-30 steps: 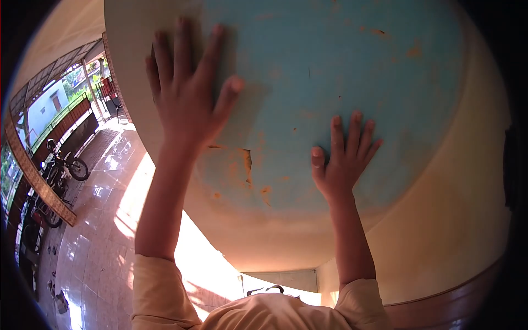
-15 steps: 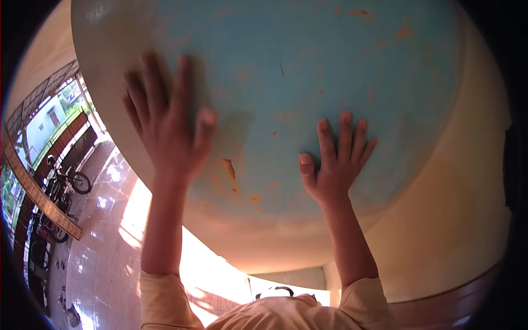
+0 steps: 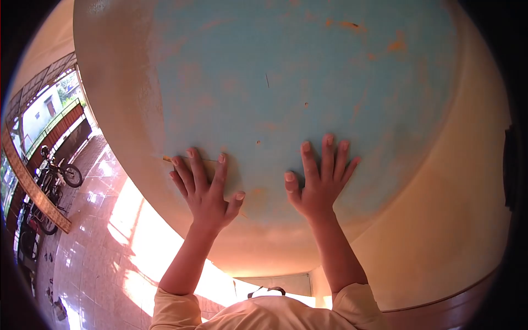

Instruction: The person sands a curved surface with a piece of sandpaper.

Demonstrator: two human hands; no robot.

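Observation:
A wide wall surface with worn blue paint (image 3: 231, 93) and orange marks fills the middle of the view. Against its lower left part rests my left hand (image 3: 208, 192), fingers spread, holding nothing. A thin yellowish strip (image 3: 166, 159), perhaps peeled paint, shows just beside its fingertips; how far it runs behind the fingers is hidden. My right hand (image 3: 319, 181) lies spread on the blue paint further right, with nothing in it. Two small holes and a thin dark crack are above the hands.
Motorcycles (image 3: 55, 184) stand at the left by a railing, beyond a tiled floor (image 3: 88, 236) with bright sun patches. A plain cream wall (image 3: 440, 220) curves along the right. A brown beam (image 3: 36, 187) crosses the far left.
My left hand has come down and to the right, and now lies lower on the paint, over where a peeled patch showed. My right hand stays spread on the wall while the view shifts slightly.

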